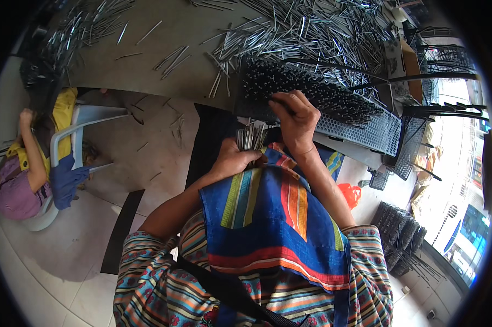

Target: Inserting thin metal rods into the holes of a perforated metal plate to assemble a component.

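Note:
My left hand (232, 161) is closed round a bundle of thin metal rods (250, 136), held upright just above my apron (262, 204). Ahead and to the right, my right hand (299, 122) hovers at the near edge of a perforated metal rack (360, 133). Its thumb and fingers are pinched together; whatever they hold, if anything, is too small or hidden to make out. Dark-tipped rods (306, 87) stand packed close together in the rack, beyond that hand.
Loose silvery rods (316, 32) lie heaped across the worktable (169, 32) behind the rack. To the left, another person (31, 180) sits by a pale plastic chair (74, 125). A red plastic bag (350, 194) and wire racks (401, 234) are on the right.

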A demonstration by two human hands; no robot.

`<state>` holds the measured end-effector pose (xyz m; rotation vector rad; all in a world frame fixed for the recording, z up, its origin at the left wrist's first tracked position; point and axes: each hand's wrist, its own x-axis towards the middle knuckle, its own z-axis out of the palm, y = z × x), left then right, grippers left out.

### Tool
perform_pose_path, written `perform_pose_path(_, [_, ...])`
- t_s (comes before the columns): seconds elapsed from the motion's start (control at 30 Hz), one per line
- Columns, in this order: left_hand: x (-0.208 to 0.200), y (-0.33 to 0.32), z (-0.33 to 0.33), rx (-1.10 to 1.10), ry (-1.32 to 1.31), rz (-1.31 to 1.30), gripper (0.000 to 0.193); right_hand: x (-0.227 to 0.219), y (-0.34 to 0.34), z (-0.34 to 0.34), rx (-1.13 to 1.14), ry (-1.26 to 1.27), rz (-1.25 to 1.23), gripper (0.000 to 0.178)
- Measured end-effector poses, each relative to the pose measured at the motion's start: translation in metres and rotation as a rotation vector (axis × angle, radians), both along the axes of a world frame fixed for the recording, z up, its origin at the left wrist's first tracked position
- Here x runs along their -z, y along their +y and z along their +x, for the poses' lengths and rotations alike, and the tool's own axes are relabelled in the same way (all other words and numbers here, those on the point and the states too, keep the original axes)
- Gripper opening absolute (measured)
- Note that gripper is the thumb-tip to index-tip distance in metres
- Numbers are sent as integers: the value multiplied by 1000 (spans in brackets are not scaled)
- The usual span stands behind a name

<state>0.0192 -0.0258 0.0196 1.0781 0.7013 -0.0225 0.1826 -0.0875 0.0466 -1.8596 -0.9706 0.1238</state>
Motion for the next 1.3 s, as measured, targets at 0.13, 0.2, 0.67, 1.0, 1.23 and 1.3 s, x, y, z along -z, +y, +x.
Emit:
perform_pose_path(0.13, [1, -1, -1, -141, 21, -144, 8, -6, 6, 5, -45, -170, -54, 16])
perform_pose_path(0.2, [4, -1, 0, -171, 28, -171, 8, -10, 9, 7, -54, -238, -118, 15])
perform_pose_path(0.67, [-9, 1, 6, -92, -105, -296, 22, 7, -45, -15, -225, 810, -251, 11])
perform_pose_path(1.0, [-1, -2, 10, 93, -80, 58, 24, 13, -51, -9, -11, 1022, -172, 8])
perform_pose_path(1.23, [-16, -12, 21, -228, -14, -262, 13, 3, -58, 0, 24, 987, -41, 5])
perform_pose_path(1.3, [-11, -8, 21, -220, 72, -268, 14, 0, -55, 3, 131, 798, 106, 2])
